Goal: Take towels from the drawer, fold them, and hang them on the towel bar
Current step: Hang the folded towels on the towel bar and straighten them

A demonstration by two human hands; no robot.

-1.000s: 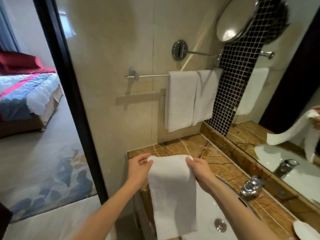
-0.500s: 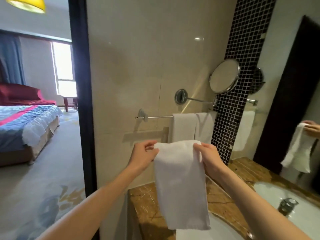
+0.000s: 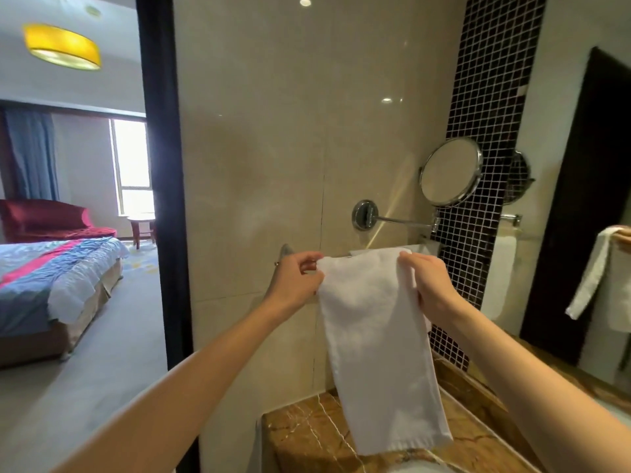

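Observation:
A folded white towel (image 3: 379, 339) hangs from both my hands in front of the beige wall. My left hand (image 3: 297, 285) pinches its top left corner and my right hand (image 3: 432, 285) grips its top right corner. The towel's upper edge is level with the towel bar, whose left mount (image 3: 286, 250) shows just above my left hand; the bar itself is mostly hidden behind the towel. The tops of white towels hung on the bar (image 3: 415, 249) peek out behind my right hand.
A round swing-arm mirror (image 3: 450, 172) sticks out from the wall above the bar. A brown marble counter (image 3: 307, 435) lies below. The wall mirror (image 3: 580, 233) at right reflects the towel. A dark door frame (image 3: 160, 199) opens left onto a bedroom.
Both hands have lifted the towel from counter height up to the level of the towel bar. My view has tilted upward, so the sink has left the picture.

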